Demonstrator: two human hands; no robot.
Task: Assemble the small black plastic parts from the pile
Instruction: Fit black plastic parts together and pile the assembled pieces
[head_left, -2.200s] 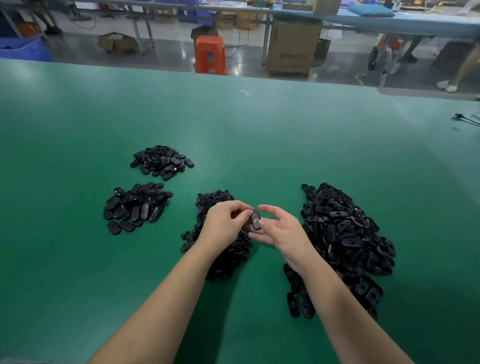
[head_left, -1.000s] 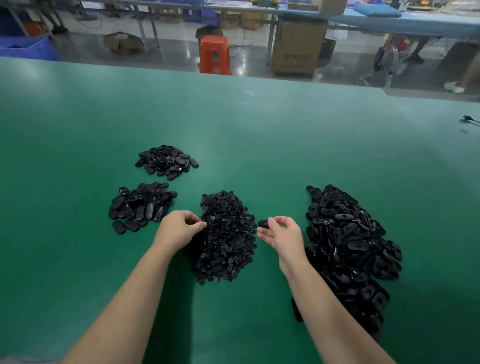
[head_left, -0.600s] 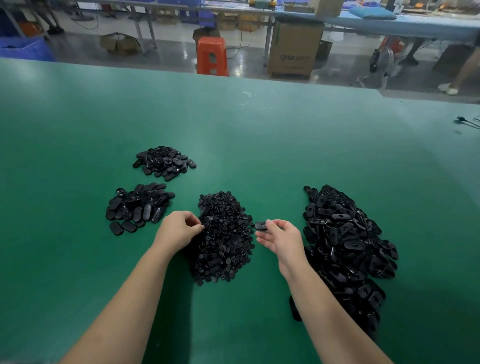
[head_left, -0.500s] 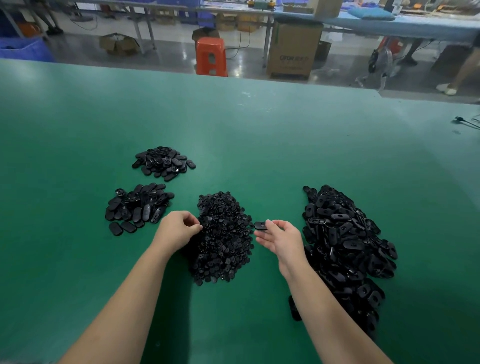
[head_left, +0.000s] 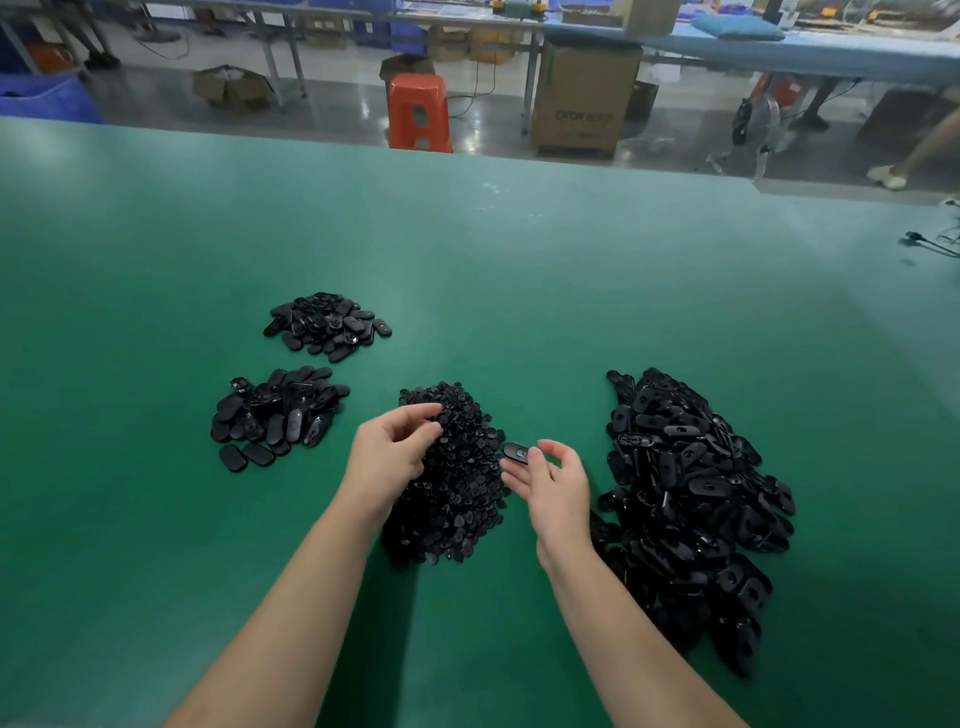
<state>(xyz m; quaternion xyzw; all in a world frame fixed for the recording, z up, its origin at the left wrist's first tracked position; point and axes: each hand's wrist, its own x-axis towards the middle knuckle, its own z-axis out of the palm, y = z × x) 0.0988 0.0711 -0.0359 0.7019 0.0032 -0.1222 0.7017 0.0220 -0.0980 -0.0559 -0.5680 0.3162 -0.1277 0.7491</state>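
Note:
On the green table lie a middle pile of small round black pieces and a large right pile of oval black shells. My left hand hovers over the middle pile's left side, its thumb and forefinger curled together and pinching what looks like one small piece, which is hard to separate from the pile behind. My right hand is between the two piles, palm turned inward, and holds one oval black shell at its fingertips.
Two smaller heaps of oval black parts lie to the left, one near and one farther back. A cable end rests at the table's far right. Beyond the far edge stand an orange stool and a cardboard box.
My left hand has lifted out of the middle pile and moved right and up, its fingers now pinched. My right hand has stayed in place with the oval shell.

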